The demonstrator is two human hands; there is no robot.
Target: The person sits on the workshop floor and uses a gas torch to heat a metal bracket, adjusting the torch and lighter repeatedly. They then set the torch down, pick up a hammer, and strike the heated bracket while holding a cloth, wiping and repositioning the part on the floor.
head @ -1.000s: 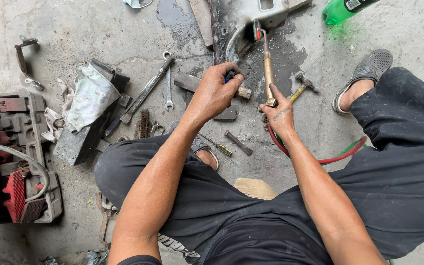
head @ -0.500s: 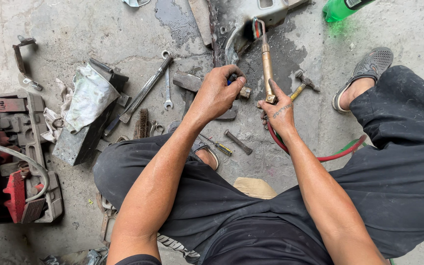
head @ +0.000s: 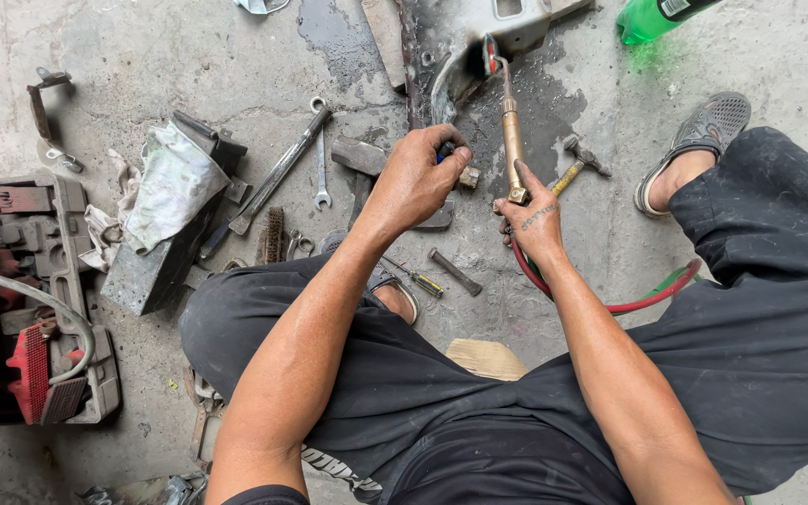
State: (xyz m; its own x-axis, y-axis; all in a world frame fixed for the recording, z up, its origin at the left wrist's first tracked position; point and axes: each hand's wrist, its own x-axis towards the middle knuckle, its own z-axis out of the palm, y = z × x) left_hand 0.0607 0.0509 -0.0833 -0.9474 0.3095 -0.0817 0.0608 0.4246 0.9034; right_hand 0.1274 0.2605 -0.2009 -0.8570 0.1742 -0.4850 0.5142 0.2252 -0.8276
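Head view: right hand [head: 533, 220] clamped on brass torch [head: 512, 140], tip up at grey metal part [head: 479, 42] ahead. Left hand [head: 413, 178] closed over small dark object, unclear what, just left of torch. Red hose [head: 628, 304] trailing right. Hammer [head: 577, 164] right of right hand; wrenches [head: 296, 159] left of left hand.

I see one green plastic bottle [head: 652, 17] lying at the top right on the concrete floor [head: 142, 56], with a white label [head: 675, 7] near its cut-off end.
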